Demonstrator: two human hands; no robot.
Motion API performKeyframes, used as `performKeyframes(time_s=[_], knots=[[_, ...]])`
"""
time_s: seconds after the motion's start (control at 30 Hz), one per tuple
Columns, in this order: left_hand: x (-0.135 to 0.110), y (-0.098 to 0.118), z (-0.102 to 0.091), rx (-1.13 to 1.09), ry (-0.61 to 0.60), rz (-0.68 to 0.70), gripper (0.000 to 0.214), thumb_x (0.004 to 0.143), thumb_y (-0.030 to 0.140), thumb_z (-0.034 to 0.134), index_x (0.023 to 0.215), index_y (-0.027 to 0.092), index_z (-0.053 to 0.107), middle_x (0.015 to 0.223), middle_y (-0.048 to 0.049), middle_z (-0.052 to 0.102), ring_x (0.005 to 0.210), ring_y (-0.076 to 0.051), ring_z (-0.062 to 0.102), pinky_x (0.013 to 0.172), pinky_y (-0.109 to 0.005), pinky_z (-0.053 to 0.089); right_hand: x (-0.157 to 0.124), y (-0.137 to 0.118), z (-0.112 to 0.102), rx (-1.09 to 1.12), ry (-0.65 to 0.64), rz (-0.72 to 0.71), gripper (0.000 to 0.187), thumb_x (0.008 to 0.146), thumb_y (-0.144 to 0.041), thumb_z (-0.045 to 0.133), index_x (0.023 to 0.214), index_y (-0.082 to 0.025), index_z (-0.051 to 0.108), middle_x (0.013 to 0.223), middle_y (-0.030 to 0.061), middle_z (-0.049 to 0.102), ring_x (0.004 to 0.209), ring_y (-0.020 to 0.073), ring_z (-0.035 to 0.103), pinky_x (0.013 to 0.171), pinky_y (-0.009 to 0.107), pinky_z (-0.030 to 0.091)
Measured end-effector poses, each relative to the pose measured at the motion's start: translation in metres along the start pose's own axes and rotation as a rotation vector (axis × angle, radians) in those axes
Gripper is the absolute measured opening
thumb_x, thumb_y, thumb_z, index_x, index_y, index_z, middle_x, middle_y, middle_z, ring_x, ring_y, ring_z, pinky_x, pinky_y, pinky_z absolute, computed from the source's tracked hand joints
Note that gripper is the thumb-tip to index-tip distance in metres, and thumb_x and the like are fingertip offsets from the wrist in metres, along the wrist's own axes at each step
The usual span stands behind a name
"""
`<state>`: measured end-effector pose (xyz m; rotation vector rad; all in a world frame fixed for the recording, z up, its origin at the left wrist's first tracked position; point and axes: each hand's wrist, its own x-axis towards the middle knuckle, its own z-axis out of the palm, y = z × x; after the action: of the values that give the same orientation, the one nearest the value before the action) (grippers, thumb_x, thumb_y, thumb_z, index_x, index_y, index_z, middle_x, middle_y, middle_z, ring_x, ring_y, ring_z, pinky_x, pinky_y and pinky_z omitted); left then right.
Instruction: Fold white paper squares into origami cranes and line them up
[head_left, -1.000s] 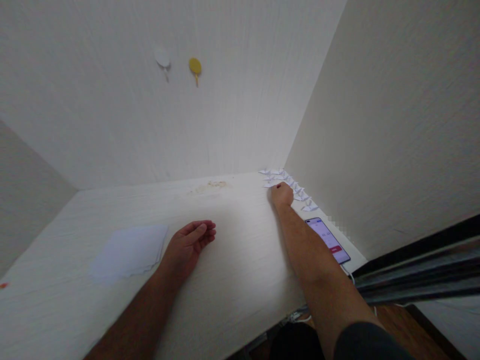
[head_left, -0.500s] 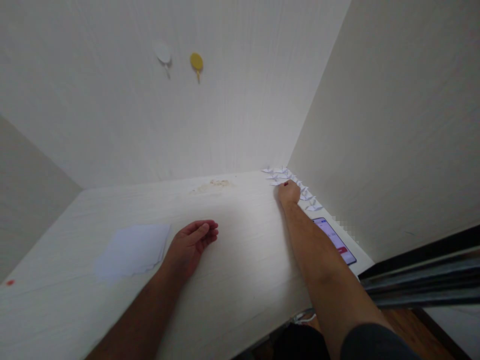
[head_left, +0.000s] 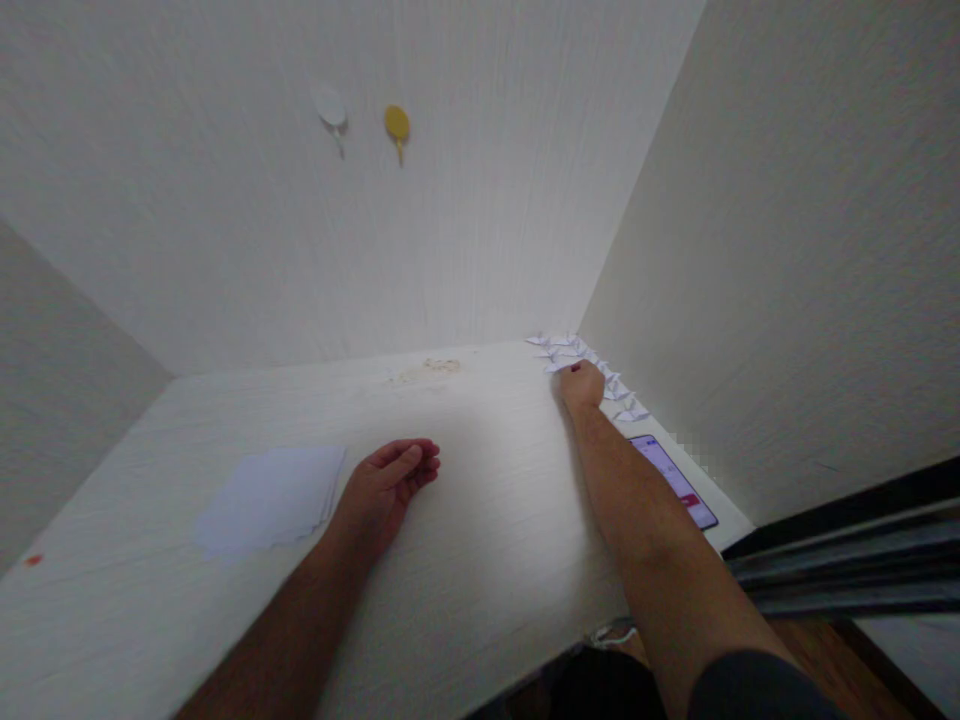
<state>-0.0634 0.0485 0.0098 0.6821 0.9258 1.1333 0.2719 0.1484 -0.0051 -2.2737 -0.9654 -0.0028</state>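
Observation:
My right hand is stretched to the far right corner of the white table, its fingers curled down among a row of several small folded white paper pieces along the wall. What the fingers hold is hidden. My left hand rests on its side in the middle of the table, fingers loosely curled with nothing in them. A stack of white paper sheets lies just left of my left hand.
A phone with a lit screen lies flat beside my right forearm near the right wall. Two round hooks, white and yellow, are on the back wall. Walls enclose the table on three sides. A small red speck lies far left.
My right hand has shifted slightly rightward along the row of folded papers. My left hand has stayed put.

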Motion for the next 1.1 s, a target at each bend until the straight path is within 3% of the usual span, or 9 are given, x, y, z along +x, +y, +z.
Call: performKeyframes(time_s=[0.6, 1.1], knots=[[-0.0016, 0.0010, 0.0010, 0.009, 0.014, -0.003, 0.038, 0.050, 0.034, 0.095, 0.076, 0.013, 0.078, 0.084, -0.0081, 0.075, 0.074, -0.017, 0.068, 0.070, -0.028, 0.057, 0.0007, 0.0015, 0.0034, 0.004, 0.024, -0.012, 0.020, 0.088, -0.023, 0.053, 0.089, -0.018, 0.072, 0.092, 0.0132, 0.075, 0.089, 0.0252, 0.068, 0.074, 0.031, 0.048], [0.0016, -0.0011, -0.0006, 0.004, 0.006, -0.010, 0.036, 0.052, 0.033, 0.094, 0.077, 0.013, 0.077, 0.085, -0.0082, 0.075, 0.075, -0.017, 0.068, 0.072, -0.029, 0.056, -0.0009, -0.0002, 0.0025, 0.069, 0.039, 0.025, 0.014, 0.084, -0.022, 0.057, 0.087, -0.018, 0.071, 0.091, 0.0132, 0.075, 0.091, 0.0257, 0.068, 0.080, 0.032, 0.050]])
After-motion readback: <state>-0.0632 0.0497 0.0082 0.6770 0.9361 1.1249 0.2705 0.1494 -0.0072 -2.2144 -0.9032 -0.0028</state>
